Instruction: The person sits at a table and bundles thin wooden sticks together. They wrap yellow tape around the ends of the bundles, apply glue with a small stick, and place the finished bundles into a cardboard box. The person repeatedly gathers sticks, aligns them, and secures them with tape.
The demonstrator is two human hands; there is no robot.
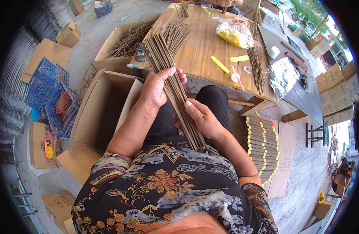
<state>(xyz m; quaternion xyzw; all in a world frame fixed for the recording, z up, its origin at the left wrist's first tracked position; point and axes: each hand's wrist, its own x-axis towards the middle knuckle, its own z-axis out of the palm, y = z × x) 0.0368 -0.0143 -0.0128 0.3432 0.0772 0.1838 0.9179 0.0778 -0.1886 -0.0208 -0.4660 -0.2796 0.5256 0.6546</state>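
Note:
A thick bundle of thin brown sticks [172, 87] slants across my lap, its upper end reaching over the table's near edge. My left hand [160, 86] is wrapped round the bundle above its middle, thumb across the front. Lower down, my right hand [202, 118] grips the same bundle, with its thumb lying along the sticks and its other fingers mostly hidden behind. Beyond the bundle's top, more loose sticks [179, 37] lie fanned on the wooden table [199, 50].
An open cardboard box [105, 105] stands by my left arm; another box holds loose sticks [134, 37]. On the table lie yellow strips [219, 64] and a plastic bag [234, 32]. Yellow-banded stick bundles [262, 144] rest on cardboard at right. Another person's hand [226, 3] shows at the far edge.

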